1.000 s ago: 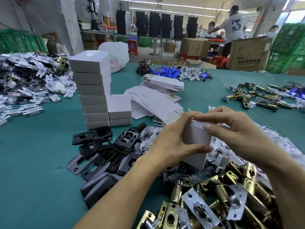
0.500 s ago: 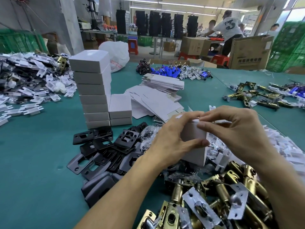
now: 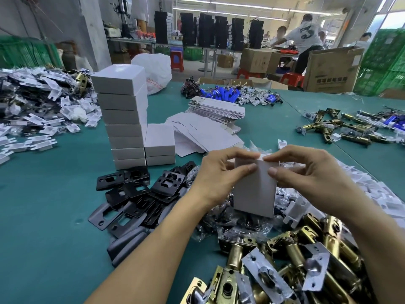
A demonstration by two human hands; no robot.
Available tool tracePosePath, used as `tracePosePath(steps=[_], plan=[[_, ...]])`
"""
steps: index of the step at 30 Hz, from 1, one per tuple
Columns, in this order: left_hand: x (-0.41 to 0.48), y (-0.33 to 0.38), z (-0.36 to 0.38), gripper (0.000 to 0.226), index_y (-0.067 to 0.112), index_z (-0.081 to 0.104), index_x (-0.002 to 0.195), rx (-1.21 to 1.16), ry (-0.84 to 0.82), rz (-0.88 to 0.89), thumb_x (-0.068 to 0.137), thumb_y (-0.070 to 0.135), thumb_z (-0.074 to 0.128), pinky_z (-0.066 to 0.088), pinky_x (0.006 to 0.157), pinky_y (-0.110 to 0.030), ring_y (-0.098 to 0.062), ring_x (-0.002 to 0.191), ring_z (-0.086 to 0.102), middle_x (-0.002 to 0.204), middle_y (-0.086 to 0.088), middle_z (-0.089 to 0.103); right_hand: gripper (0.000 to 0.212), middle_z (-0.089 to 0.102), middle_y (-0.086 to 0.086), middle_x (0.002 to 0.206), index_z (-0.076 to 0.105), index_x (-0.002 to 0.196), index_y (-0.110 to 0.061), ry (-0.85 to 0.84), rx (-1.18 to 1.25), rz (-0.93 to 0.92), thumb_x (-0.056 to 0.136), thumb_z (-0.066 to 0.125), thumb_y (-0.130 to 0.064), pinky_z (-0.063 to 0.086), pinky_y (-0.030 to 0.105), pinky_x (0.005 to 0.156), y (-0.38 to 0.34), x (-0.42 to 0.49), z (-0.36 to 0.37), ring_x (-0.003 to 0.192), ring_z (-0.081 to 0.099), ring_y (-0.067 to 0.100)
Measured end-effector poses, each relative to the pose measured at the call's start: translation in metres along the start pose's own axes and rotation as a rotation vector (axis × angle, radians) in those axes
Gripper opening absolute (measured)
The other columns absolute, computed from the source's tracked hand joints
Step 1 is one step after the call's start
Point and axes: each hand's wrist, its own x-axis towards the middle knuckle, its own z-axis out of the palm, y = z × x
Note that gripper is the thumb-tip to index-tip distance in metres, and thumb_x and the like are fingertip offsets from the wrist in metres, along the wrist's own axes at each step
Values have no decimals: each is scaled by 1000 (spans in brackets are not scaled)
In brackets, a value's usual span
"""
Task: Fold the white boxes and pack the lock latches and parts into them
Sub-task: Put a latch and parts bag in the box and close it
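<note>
Over green table [image 3: 43,216], box [image 3: 254,194] between hands [image 3: 215,178] [image 3: 306,174]

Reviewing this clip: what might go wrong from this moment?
1. The left hand and right hand grip the box only near its top. Its lower end is ungripped above the bagged parts, so contents might drop out if that end is loose.
2. The tall stack of boxes stands beyond the left hand; adding another carelessly could topple it.
</note>
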Motion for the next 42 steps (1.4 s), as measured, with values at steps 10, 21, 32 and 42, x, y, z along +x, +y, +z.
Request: tracePosePath(steps=[10, 21, 32, 42], plan=[[-2, 7, -3, 41, 40, 51, 115, 10, -63, -188, 86, 30, 77, 61, 76, -38, -26, 98, 71, 115, -5, 70, 24, 71, 7, 94, 69, 94, -30, 208, 252, 12, 89, 66, -7, 61, 35, 60, -1, 3, 2, 82, 73, 24], [-6, 17, 8, 27, 5, 57, 105, -222, -94, -244, 90, 20, 74, 55, 47, -26, -19, 50, 64, 65, -5, 69, 33, 66, 19, 103, 54, 113, -40, 248, 484, 96, 96, 59, -12, 61, 39, 61, -8, 4, 18, 77, 74, 31], [-1, 23, 7, 39, 3, 71, 104, -657, 50, -274, 66, 10, 78, 59, 60, -20, -17, 72, 72, 93, -9, 77, 33, 61, 14, 119, 42, 114, -30, 378, 881, 236, 95, 59, -8, 61, 36, 62, -6, 10, 28, 78, 75, 31], [-4, 20, -4, 15, 23, 79, 69, -397, 38, -125, 63, 36, 80, 43, 40, -17, -5, 42, 54, 71, -1, 74, 37, 71, 11, 89, 47, 133, -23, 190, 1038, 262, 98, 54, -18, 58, 31, 56, -6, 9, 30, 72, 74, 31]])
